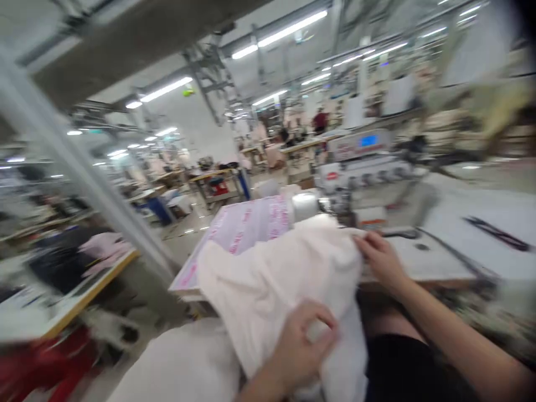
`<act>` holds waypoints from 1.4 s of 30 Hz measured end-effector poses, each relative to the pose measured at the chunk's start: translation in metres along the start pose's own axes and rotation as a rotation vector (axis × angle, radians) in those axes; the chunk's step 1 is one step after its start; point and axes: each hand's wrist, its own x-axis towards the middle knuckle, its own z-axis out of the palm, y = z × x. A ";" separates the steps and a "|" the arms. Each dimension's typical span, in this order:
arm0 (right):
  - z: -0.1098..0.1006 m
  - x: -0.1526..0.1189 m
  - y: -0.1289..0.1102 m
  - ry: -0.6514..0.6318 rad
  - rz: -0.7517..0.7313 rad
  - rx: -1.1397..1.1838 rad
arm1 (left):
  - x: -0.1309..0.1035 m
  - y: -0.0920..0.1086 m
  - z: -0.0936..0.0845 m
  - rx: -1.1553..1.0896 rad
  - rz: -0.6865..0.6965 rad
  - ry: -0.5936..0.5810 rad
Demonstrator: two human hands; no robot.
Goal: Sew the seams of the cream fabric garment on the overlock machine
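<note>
A large pale pink cloth (268,273) hangs over the table edge in front of the sewing machine (360,173) and down toward my lap. My right hand (379,259) pinches the cloth's upper right edge, just below the machine head. Lower down, my left hand (304,340) lies over the cloth, thumb and forefinger curled into a ring; blur hides whether cloth is between them. More pale fabric (188,363) lies at the lower left.
A table extension with pink-printed covering (247,223) is left of the machine. Dark tweezers or scissors (496,233) lie on the right tabletop. A slanted metal post (92,167) and another table (92,290) with fabric stand left. A distant person (320,121) is visible.
</note>
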 end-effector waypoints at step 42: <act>-0.013 -0.052 0.007 -0.323 0.333 0.080 | 0.239 0.028 -0.055 0.670 -0.017 -0.012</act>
